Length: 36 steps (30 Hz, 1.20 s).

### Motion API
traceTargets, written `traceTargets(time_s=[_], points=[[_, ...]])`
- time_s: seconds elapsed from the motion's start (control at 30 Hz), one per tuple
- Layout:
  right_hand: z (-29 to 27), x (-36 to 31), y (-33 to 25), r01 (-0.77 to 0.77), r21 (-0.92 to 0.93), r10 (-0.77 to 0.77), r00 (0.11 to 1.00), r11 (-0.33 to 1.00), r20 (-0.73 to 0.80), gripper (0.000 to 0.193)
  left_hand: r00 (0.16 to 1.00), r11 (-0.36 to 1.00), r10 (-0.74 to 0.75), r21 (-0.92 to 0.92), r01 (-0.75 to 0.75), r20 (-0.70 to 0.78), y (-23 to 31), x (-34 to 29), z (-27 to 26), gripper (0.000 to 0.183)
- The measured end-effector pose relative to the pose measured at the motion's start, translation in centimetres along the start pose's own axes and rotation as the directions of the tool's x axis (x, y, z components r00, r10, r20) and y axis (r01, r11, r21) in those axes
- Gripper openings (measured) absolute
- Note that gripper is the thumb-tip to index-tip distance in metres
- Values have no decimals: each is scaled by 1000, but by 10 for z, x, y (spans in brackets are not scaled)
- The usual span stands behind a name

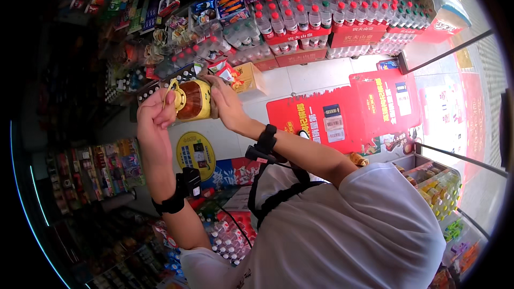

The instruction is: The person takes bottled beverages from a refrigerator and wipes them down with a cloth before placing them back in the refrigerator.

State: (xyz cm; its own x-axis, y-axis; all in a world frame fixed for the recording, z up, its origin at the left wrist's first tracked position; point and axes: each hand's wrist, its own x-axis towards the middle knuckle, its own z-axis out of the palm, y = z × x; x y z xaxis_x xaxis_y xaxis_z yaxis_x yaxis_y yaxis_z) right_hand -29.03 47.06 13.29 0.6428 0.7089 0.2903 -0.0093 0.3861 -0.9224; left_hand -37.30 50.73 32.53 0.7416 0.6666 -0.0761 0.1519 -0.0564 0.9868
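A big jug of amber liquid, probably cooking oil (194, 100), is held up in front of me, lying on its side with its yellow cap and handle toward the left. My left hand (156, 109) is closed at the cap end, fingers gripping the yellow handle. At the jug's other end, my right hand (229, 106) presses a grey-brown cloth (213, 88) against its base and side. Most of that cloth is hidden by the hand and the jug. Both wrists wear black straps with small devices.
Red-capped water bottles (300, 17) stand in rows on red cartons along the far side. An open cardboard box (249, 79) sits beyond the jug. Red mats (321, 116) and a round yellow sticker (196, 155) cover parts of the tiled floor. Shelves of packets (101, 168) line the left.
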Motion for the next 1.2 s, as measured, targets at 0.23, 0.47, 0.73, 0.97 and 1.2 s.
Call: traceTargets(time_s=[0.23,0.47,0.73,0.97,1.2], points=[[22,30,-53,221,80,-229,968,972,107,33,993,996,5,86,5,-114,13,10,-32,28],[15,48,-9,-474,78,354,747,877,563,36,971,948,222,214,-237,92,1,13,-79,36],[26,68,-59,-619,-3,389,490,786,780,44,856,857,302,275,-437,420,4,8,-93,38],[30,66,-64,-140,-112,163,433,984,887,44,838,848,290,281,-449,463,-5,-7,-89,35],[7,50,-98,-76,-42,63,312,996,948,46,824,855,324,229,-465,465,-9,-7,-82,28]])
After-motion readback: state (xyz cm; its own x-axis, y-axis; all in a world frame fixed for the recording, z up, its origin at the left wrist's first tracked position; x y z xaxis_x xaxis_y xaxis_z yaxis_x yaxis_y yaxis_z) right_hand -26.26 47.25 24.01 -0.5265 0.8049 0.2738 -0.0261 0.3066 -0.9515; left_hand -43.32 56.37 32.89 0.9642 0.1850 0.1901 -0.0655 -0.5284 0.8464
